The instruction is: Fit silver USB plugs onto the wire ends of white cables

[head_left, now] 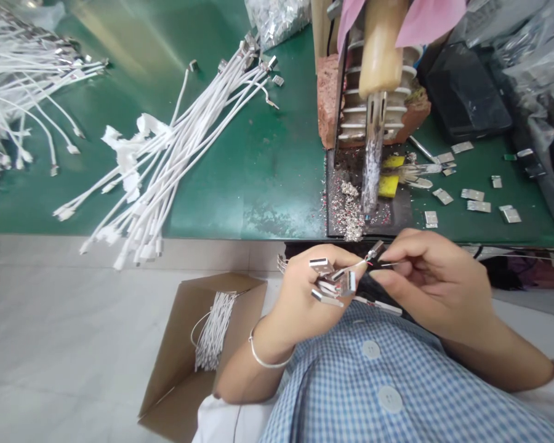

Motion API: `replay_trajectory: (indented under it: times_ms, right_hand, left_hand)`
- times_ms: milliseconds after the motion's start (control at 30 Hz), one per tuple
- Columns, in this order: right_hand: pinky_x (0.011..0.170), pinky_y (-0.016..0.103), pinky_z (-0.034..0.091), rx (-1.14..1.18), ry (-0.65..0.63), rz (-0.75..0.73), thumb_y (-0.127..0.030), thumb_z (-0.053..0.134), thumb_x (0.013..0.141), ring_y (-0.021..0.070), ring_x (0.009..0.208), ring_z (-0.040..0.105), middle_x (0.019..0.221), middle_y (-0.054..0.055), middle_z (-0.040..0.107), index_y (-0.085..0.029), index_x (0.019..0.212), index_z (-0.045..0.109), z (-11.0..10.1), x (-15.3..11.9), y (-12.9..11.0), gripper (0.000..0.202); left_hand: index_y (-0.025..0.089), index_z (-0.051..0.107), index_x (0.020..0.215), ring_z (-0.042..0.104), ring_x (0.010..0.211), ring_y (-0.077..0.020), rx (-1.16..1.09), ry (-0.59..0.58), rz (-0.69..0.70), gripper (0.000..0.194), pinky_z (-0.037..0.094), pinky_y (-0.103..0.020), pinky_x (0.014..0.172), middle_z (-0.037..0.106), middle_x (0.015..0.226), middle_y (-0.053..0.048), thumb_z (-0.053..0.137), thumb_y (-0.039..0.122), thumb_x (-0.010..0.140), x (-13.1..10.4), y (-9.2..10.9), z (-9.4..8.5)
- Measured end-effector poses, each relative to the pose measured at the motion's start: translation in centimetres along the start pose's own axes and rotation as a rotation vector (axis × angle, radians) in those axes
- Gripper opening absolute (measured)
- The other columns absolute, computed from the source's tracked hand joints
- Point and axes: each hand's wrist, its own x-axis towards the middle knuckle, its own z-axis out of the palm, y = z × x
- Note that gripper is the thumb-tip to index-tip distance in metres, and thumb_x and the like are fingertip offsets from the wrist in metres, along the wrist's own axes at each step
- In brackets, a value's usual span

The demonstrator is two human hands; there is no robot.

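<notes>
My left hand [300, 301], closed, grips several white USB cables, their metal USB plugs [321, 266] sticking out around the fingers. From its fingertips reaches one cable end with thin bared wires, one reddish, at a metal USB plug [375, 251]. Close by on the right, my right hand [436, 277] pinches a thin needle-like metal piece [392, 264], its tip pointing toward that wire end. Whether this piece is a tool or a wire I cannot tell. Both hands are just in front of the table edge, above the blue checked apron [341, 369].
A soldering iron [373, 141] with a wooden handle hangs tip-down over solder crumbs [351, 209]. Loose USB metal shells [479, 207] lie to the right. White cable bundles [180, 147] cover the green table's [277, 166] left side. Below stands a cardboard box [175, 351] holding cables.
</notes>
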Motion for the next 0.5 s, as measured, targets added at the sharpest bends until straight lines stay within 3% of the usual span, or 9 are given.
replay_trajectory:
  times_ms: [200, 367, 433, 500]
  right_hand:
    - [0.048, 0.019, 0.038, -0.060, -0.144, -0.156, -0.014, 0.058, 0.091, 0.0076, 0.053, 0.048, 0.062, -0.004, 0.052, -0.019, 0.081, 0.058, -0.3, 0.7, -0.1, 0.011]
    - [0.048, 0.020, 0.038, -0.005, -0.369, -0.287, -0.014, 0.057, 0.092, 0.0071, 0.054, 0.049, 0.065, -0.003, 0.054, -0.019, 0.080, 0.057, -1.5, 1.4, 0.5, 0.013]
    - [0.048, 0.021, 0.040, 0.089, -0.352, -0.236, -0.017, 0.059, 0.092, 0.0085, 0.055, 0.050, 0.065, -0.002, 0.054, -0.019, 0.084, 0.059, -1.8, 1.3, 0.7, 0.009]
    - [0.049, 0.024, 0.043, 0.212, -0.208, -0.163, -0.020, 0.058, 0.094, 0.0114, 0.058, 0.052, 0.067, -0.001, 0.057, -0.020, 0.091, 0.064, -1.7, 0.9, 0.7, 0.007]
  left_hand:
    - [0.016, 0.069, 0.080, 0.066, 0.065, -0.0105, -0.020, -0.140, 0.027, 0.007, 0.053, -0.020, 0.062, 0.075, 0.076, -0.003, 0.067, 0.013, 0.086, 0.2, -0.1, -0.6]
    - [0.014, 0.069, 0.073, 0.059, 0.055, -0.0088, -0.076, -0.299, 0.009, 0.013, 0.047, -0.018, 0.053, 0.069, 0.066, -0.002, 0.064, 0.010, 0.084, 0.5, -0.1, -1.2]
    - [0.014, 0.069, 0.070, 0.056, 0.053, -0.0085, -0.118, -0.299, -0.045, 0.015, 0.045, -0.017, 0.049, 0.067, 0.062, -0.002, 0.065, 0.014, 0.084, 0.6, 0.0, -1.2]
    - [0.013, 0.068, 0.068, 0.055, 0.051, -0.0086, -0.146, -0.269, -0.132, 0.017, 0.044, -0.017, 0.047, 0.065, 0.059, -0.001, 0.067, 0.019, 0.085, 0.7, 0.1, -1.1]
